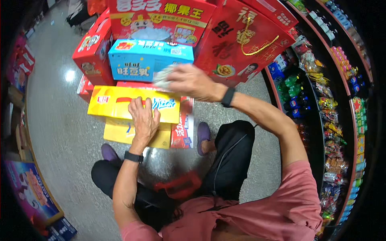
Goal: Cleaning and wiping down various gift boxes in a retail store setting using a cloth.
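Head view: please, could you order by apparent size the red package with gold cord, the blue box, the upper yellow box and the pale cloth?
1. Red package
2. Blue box and upper yellow box: too alike to rank
3. Pale cloth

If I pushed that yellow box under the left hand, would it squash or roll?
The yellow box would probably keep its shape, as its edges look fairly straight and its top flat beneath the left hand. Its flat sides make rolling unlikely. Its weight is hard to judge, since its contents are hidden.
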Tool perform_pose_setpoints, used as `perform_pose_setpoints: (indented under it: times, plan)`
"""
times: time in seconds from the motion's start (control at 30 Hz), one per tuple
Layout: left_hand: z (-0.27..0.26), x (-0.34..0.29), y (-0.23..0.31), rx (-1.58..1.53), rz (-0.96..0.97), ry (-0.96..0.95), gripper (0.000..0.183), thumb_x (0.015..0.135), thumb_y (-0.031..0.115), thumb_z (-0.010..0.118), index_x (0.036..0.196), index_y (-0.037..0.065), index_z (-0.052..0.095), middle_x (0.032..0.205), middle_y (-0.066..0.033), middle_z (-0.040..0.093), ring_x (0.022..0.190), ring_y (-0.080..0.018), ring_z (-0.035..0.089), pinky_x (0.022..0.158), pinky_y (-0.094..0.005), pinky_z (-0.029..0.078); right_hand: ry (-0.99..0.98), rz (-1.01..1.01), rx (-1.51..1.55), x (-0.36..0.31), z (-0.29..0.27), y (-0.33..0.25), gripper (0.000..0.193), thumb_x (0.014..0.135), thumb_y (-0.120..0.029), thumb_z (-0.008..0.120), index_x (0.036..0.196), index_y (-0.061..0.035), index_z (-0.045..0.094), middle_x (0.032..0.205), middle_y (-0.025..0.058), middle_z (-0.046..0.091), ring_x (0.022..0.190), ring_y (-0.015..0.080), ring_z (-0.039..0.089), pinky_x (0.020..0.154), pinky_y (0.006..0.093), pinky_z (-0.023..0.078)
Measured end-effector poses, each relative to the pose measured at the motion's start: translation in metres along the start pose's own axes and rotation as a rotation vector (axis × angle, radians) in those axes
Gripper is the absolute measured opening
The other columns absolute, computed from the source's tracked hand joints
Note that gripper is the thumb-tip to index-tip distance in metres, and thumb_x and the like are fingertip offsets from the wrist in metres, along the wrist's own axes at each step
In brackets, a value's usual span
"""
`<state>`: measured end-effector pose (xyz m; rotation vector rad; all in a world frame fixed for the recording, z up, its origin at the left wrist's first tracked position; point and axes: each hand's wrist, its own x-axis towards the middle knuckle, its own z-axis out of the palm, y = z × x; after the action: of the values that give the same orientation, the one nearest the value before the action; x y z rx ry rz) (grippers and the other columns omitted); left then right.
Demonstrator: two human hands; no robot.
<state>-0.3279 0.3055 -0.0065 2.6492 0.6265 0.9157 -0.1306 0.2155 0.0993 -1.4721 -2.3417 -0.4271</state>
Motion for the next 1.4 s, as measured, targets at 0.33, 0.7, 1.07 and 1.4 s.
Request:
perform_pose_setpoints:
  times: [0.33, 0.7, 1.07, 1.4]
  plan:
    - [0.006, -0.003, 0.006, 0.011, 0.046, 0.021, 0.034, 0.073, 0.017, 0.059, 0.100, -0.001, 0.049, 0.104, -0.0241, 0.042, 0.103, -0.0397, 0.039, 0.089, -0.0502, 0.030, 0.012, -0.110, -0.277, 0.094, 0.079, 0.031, 0.019, 0.078, -0.022, 0.054, 0.095, -0.0205, 0.063, 0.093, -0.0024, 0.054, 0.101, 0.0177, 0.046, 0.081, 0.0385, 0.037]
    - [0.002, 0.002, -0.015, 0.043, 0.070, 0.055, 0.027, 0.072, 0.014, 0.059, 0.094, 0.001, 0.051, 0.106, -0.0219, 0.043, 0.102, -0.0374, 0.040, 0.089, -0.0483, 0.030, -0.181, 0.096, -0.248, -0.069, 0.019, 0.039, 0.022, 0.078, -0.019, 0.053, 0.098, -0.0193, 0.061, 0.107, -0.0025, 0.055, 0.100, 0.0178, 0.047, 0.078, 0.0374, 0.035]
    - [-0.003, -0.003, -0.032, 0.060, 0.056, -0.015, 0.029, 0.073, 0.014, 0.057, 0.098, 0.000, 0.049, 0.106, -0.0229, 0.043, 0.103, -0.0377, 0.040, 0.090, -0.0490, 0.029, 0.312, 0.279, -0.425, -0.034, -0.089, 0.058, 0.028, 0.067, -0.007, 0.065, 0.094, -0.0157, 0.060, 0.106, 0.0028, 0.057, 0.098, 0.0253, 0.050, 0.075, 0.0401, 0.036]
    - [-0.008, -0.004, -0.029, 0.068, 0.044, -0.043, 0.033, 0.075, 0.015, 0.056, 0.103, 0.000, 0.049, 0.110, -0.0246, 0.043, 0.107, -0.0394, 0.038, 0.093, -0.0502, 0.028, 0.484, 0.236, -0.784, 0.002, -0.135, 0.105, 0.027, 0.075, -0.013, 0.060, 0.100, -0.0226, 0.056, 0.104, -0.0006, 0.049, 0.098, 0.0211, 0.044, 0.071, 0.0381, 0.032]
